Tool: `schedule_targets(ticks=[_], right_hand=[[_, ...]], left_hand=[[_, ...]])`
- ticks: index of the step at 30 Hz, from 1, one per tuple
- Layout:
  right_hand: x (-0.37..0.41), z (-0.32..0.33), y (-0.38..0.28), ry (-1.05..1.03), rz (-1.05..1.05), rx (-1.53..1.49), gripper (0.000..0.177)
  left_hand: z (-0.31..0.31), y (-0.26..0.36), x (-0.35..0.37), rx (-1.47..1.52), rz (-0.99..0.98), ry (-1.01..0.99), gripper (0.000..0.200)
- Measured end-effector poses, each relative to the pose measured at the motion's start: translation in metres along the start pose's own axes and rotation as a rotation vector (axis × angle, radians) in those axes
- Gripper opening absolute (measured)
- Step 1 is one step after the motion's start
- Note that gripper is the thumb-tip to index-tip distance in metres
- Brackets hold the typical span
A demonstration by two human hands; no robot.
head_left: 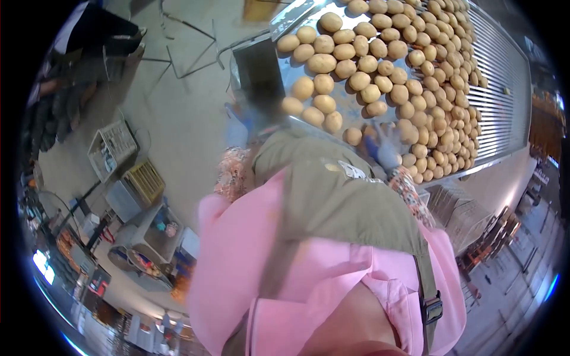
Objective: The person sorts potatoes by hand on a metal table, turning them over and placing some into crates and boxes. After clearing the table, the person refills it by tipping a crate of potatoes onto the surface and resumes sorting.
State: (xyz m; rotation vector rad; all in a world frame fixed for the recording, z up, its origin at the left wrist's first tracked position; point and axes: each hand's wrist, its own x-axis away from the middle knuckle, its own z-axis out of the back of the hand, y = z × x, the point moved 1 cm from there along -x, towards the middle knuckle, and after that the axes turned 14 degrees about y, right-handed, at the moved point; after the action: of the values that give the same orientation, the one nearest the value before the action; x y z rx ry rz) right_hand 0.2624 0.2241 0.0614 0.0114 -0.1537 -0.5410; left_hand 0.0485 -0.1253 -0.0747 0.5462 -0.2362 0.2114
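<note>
Many yellow-brown potatoes (pixel 380 65) lie spread on a metal sorting table with roller bars (pixel 502 89). My right hand (pixel 387 148), in a blue glove, reaches over the near edge with fingers spread, resting among the potatoes; I see nothing gripped in it. My left hand (pixel 237 127), also blue-gloved, is blurred and hangs beside the table's left near corner, away from the potatoes. Whether it holds anything is unclear. My pink top and olive apron (pixel 332 196) fill the lower middle of the view.
On the concrete floor to the left stand a white crate (pixel 111 148), a yellow crate (pixel 145 181) and grey boxes. Wire baskets (pixel 460 210) sit below the table at the right. A person in dark clothes (pixel 95 32) is at the upper left.
</note>
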Motion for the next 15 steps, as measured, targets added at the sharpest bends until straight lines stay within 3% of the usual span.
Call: schedule_targets(ticks=[1,2,4,5,6,7,9,10,12,13,14,15], right_hand=[[-0.005,0.009,-0.029,-0.143,-0.099,-0.319,0.051],[-0.015,0.011,-0.056,-0.275,-0.197,-0.643,0.048],[-0.034,-0.043,-0.082,-0.289,-0.064,-0.889,0.048],[-0.041,-0.016,-0.103,-0.315,0.071,-0.844,0.046],[-0.050,0.015,-0.115,-0.337,0.205,-0.794,0.045],[-0.052,0.023,-0.110,-0.309,0.173,-0.797,0.045],[-0.059,0.035,-0.095,-0.131,0.165,-1.088,0.051],[-0.057,0.034,-0.076,-0.099,0.141,-1.077,0.051],[-0.040,0.020,-0.018,-0.027,-0.263,-0.900,0.047],[-0.031,0.020,0.008,0.151,-0.283,-0.672,0.049],[-0.019,0.018,0.033,0.319,-0.303,-0.437,0.053],[-0.001,-0.001,0.056,0.360,-0.395,-0.299,0.054]], left_hand=[[-0.002,0.011,-0.001,-0.038,0.000,-0.079,0.092],[-0.013,0.012,-0.005,-0.038,-0.034,-0.091,0.092],[-0.050,-0.003,-0.009,0.037,0.021,0.111,0.075],[-0.062,-0.018,-0.014,0.037,-0.011,0.093,0.075],[-0.067,-0.037,-0.025,0.051,0.026,0.009,0.061],[-0.068,-0.047,-0.038,0.063,0.061,-0.074,0.049],[-0.048,-0.059,-0.038,0.075,0.012,-0.107,0.031],[-0.031,-0.049,-0.029,0.107,0.016,-0.144,0.026],[0.018,0.006,-0.003,0.152,0.050,-0.133,0.024],[0.032,0.027,0.008,0.167,0.080,-0.081,0.027],[0.029,0.020,0.004,0.201,0.035,-0.093,0.025],[0.016,0.003,-0.003,0.237,-0.011,-0.106,0.024]])
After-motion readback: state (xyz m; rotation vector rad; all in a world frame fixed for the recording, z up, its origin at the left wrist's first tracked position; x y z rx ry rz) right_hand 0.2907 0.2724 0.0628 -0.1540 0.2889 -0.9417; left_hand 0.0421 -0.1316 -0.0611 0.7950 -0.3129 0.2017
